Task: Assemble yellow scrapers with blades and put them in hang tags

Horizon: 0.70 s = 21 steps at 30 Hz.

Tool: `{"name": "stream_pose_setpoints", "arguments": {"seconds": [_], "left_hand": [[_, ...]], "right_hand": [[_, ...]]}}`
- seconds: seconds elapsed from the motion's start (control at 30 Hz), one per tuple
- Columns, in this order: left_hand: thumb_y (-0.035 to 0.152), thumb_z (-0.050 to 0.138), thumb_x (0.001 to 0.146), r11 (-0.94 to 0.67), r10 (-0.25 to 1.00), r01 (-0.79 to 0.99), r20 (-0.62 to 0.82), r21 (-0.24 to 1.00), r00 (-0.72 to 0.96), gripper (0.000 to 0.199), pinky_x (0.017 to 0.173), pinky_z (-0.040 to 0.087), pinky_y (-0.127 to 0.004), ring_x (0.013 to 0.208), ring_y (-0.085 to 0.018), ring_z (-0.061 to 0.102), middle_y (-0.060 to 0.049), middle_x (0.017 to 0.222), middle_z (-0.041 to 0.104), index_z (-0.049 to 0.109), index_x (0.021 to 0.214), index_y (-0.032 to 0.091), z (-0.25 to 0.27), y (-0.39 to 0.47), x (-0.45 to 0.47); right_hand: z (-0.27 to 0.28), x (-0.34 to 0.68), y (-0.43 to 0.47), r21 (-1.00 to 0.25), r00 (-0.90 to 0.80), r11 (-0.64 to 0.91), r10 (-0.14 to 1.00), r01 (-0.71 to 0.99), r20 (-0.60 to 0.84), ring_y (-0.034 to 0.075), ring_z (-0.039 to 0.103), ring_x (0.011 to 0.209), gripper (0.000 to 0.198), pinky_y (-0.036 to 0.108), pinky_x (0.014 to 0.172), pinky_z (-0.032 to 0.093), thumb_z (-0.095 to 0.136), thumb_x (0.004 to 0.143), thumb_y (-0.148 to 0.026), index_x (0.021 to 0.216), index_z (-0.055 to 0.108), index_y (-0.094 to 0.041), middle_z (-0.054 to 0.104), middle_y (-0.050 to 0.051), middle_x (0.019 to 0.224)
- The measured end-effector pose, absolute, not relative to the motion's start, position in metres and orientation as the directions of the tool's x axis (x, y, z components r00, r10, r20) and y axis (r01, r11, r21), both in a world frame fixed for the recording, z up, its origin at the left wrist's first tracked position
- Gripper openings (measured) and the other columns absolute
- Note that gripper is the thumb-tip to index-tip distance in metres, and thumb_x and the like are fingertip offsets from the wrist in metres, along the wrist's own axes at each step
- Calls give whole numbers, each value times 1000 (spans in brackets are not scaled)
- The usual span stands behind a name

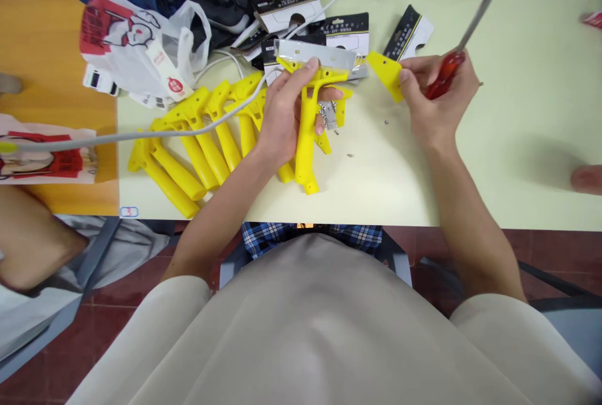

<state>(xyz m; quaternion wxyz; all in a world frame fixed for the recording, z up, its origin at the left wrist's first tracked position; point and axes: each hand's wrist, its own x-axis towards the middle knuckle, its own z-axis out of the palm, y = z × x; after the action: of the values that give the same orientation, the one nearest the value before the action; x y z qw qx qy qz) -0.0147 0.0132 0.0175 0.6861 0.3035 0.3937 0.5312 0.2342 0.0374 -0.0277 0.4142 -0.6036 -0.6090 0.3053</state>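
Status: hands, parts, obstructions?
Left hand: gripping yellow handle, metal blade along its head. Right hand: pinching yellow plate, also holding red-handled screwdriver. Grey cable crosses other yellow handles.

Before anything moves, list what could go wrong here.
The right hand holds both the yellow plate and the red-handled tool, so either might slip.
The metal strip lies by the thumb of the left hand; if its edge is sharp, it could nick it.
The small loose screw on the table could be brushed away.
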Motion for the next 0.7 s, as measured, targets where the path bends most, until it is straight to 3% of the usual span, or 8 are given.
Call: {"name": "stream_pose_setpoints", "arguments": {"seconds": [0.1,0.17,0.27,0.33,0.43,0.53,0.63,0.7], "left_hand": [[46,89,97,276,961,-515,-252,811,117,17,47,49,-27,137,-31,74,-1,119,85,80,93,32,18,14,-14],[51,91,94,291,956,-513,-271,808,115,20,52,53,-31,137,-33,74,-1,115,85,80,90,35,18,14,-14],[57,84,100,260,966,-448,-229,855,123,26,55,52,-31,136,-30,74,-1,126,85,79,92,33,16,14,-15],[56,76,106,246,969,-406,-214,880,122,26,53,48,-29,133,-26,75,1,133,83,79,98,32,15,15,-15],[48,80,104,283,959,-432,-268,856,98,16,48,46,-26,124,-24,79,3,122,85,78,95,35,13,16,-14],[39,86,97,321,943,-491,-321,810,88,14,46,48,-24,128,-25,79,2,115,86,76,89,35,14,18,-13],[40,85,99,326,940,-496,-332,805,78,17,45,48,-21,128,-25,80,2,119,86,74,88,34,17,18,-12],[38,78,105,310,947,-488,-312,816,81,18,44,47,-21,123,-24,81,1,120,85,73,89,31,17,17,-11]], "right_hand": [[-25,230,37,-920,150,2,986,393,66,20,62,134,76,47,102,59,56,85,-97,119,43,-30,64,2,144],[-23,228,38,-942,183,-66,983,329,-5,22,63,131,82,45,94,59,56,81,-98,125,40,-30,62,3,144],[-15,222,40,-958,189,-133,978,255,-85,22,64,129,66,43,93,60,57,86,-76,123,37,-26,61,7,136],[-4,215,43,-982,140,-88,988,169,-65,20,65,130,56,43,98,63,58,88,-64,116,34,-21,59,10,131],[21,200,48,-999,57,35,998,42,37,15,70,116,52,39,104,65,59,90,-51,102,23,-16,59,12,132],[52,176,56,-992,-15,109,994,-56,110,6,68,99,51,31,106,66,62,90,-35,95,16,-14,60,8,142],[76,148,71,-978,0,180,983,-107,181,-5,49,69,41,23,101,68,59,96,-24,92,19,-15,59,-1,97],[83,130,88,-956,-29,206,976,-210,217,-10,50,69,20,20,104,66,53,104,-23,103,37,-11,48,-6,84]]}}
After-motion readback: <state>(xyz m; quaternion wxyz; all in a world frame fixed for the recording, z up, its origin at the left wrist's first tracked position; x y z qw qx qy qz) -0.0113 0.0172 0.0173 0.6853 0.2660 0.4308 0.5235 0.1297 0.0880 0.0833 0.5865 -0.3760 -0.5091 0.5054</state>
